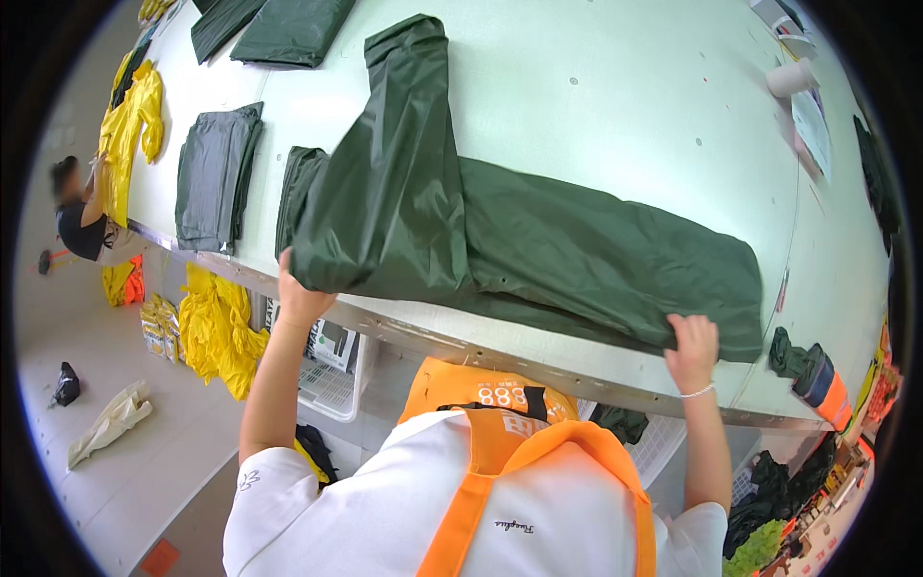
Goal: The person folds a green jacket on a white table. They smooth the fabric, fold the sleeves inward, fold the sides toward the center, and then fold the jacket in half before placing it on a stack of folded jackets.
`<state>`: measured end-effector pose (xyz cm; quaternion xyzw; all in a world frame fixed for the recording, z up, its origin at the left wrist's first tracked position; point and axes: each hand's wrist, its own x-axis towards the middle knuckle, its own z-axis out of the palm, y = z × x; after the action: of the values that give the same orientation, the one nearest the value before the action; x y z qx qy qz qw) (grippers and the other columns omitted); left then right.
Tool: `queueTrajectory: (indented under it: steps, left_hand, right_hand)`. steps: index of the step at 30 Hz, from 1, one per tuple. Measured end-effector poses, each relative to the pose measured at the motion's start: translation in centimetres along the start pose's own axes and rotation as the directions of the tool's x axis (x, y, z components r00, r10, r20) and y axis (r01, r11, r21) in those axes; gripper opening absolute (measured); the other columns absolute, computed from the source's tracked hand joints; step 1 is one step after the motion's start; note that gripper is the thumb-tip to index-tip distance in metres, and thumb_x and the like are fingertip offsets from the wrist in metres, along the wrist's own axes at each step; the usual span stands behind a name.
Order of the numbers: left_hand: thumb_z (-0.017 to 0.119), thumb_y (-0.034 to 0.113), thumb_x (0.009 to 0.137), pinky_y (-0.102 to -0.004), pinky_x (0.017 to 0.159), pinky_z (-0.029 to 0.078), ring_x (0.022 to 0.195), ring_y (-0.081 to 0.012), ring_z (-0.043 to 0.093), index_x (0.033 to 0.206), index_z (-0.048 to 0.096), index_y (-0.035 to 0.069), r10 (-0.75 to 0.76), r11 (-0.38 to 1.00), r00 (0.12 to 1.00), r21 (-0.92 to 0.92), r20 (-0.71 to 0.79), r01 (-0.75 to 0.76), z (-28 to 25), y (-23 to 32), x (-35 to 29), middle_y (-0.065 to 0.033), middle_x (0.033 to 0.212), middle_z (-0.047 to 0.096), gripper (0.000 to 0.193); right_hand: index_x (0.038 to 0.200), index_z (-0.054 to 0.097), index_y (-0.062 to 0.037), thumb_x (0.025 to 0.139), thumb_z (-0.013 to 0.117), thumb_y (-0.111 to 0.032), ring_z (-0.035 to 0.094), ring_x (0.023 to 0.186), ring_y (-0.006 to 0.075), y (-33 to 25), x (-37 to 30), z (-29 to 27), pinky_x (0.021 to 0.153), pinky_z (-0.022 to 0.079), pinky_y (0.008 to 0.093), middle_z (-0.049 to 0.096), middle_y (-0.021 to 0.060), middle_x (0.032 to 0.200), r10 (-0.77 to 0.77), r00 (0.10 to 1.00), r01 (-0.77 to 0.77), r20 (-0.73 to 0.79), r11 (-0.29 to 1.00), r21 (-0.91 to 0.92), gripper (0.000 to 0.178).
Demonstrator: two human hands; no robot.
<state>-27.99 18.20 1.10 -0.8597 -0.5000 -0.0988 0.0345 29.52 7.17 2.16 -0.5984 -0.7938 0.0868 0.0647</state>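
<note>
A dark green rain garment [596,250] with a shiny, plastic-like surface lies across the table's near edge. One long part of it stretches to the right, while another, sleeve-like or leg-like, points away from me at the left. My left hand [306,296] grips its near left corner, with the thumb up against the cloth and the other fingers partly hidden. At the near edge of the right part, my right hand [692,352] has its fingers curled on the fabric. Left of the garment sits a folded dark green garment [219,178].
More folded green garments [293,34] lie at the far left of the pale table [625,106]. A person [85,213] handles yellow garments [132,120] there. A white roll [790,79] and papers are at the far right. White crates [332,385] stand under the table.
</note>
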Motion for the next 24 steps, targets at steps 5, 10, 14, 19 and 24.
queueTrajectory:
  steps: [5, 10, 14, 19, 24]
  left_hand:
    - [0.076, 0.023, 0.061, -0.0406, 0.091, 0.041, 0.105, -0.0327, 0.052, 0.097, 0.066, 0.012, -0.130, 0.938, 0.948, -0.272, 0.292, 0.212, 4.1, -1.8, -4.7, -0.0091, 0.104, 0.064, 0.039]
    - [0.084, 0.024, 0.052, -0.0396, 0.088, 0.043, 0.098, -0.0371, 0.054, 0.107, 0.060, 0.007, -0.111, 0.711, 0.861, -0.566, 0.496, 0.418, 8.7, -4.2, -7.6, -0.0145, 0.106, 0.061, 0.063]
    - [0.084, 0.024, 0.046, -0.0416, 0.088, 0.041, 0.103, -0.0368, 0.051, 0.113, 0.056, 0.008, -0.064, 0.763, 0.892, -0.554, 0.447, 0.333, 11.0, -1.7, -8.8, -0.0155, 0.111, 0.057, 0.074]
    - [0.078, 0.024, 0.053, -0.0419, 0.083, 0.040, 0.100, -0.0316, 0.053, 0.103, 0.061, 0.010, -0.148, 0.828, 0.880, -0.430, 0.451, 0.360, 5.6, 2.6, -6.0, -0.0108, 0.102, 0.061, 0.054]
    - [0.076, 0.015, 0.051, -0.0391, 0.088, 0.040, 0.106, -0.0280, 0.052, 0.115, 0.055, 0.004, -0.130, 0.860, 0.809, -0.341, 0.573, 0.379, 3.2, 3.5, -3.2, -0.0110, 0.106, 0.061, 0.068]
  right_hand:
    - [0.114, 0.057, -0.0097, 0.072, 0.072, -0.024, 0.049, 0.096, 0.0285, -1.3, -1.9, 3.8, 0.082, 0.038, 0.0395, 0.052, 0.0098, 0.101, 0.117, 0.991, -0.124, 0.064, 0.985, 0.118, 0.046]
    - [0.107, 0.060, -0.0105, 0.082, 0.063, -0.025, 0.053, 0.092, 0.0286, 1.7, -3.3, 4.7, 0.079, 0.041, 0.0389, 0.056, 0.0094, 0.093, 0.272, 0.952, -0.296, 0.144, 0.937, 0.186, 0.029]
    - [0.076, 0.060, -0.0022, 0.089, 0.055, -0.031, 0.058, 0.075, 0.0354, 3.9, 0.6, 0.8, 0.067, 0.045, 0.0464, 0.062, 0.0157, 0.076, 0.454, 0.687, -0.370, 0.568, 0.891, -0.264, 0.032]
    - [0.075, 0.058, -0.0023, 0.089, 0.053, -0.026, 0.056, 0.075, 0.0381, -5.1, 22.7, -3.2, 0.063, 0.043, 0.0468, 0.059, 0.0183, 0.075, 0.003, 0.999, -0.008, 0.041, 0.992, 0.125, 0.028]
    - [0.090, 0.062, -0.0071, 0.090, 0.053, -0.029, 0.060, 0.089, 0.0345, -15.0, 42.1, 3.7, 0.078, 0.048, 0.0430, 0.065, 0.0132, 0.090, -0.274, 0.917, 0.318, -0.291, 0.941, 0.115, 0.024]
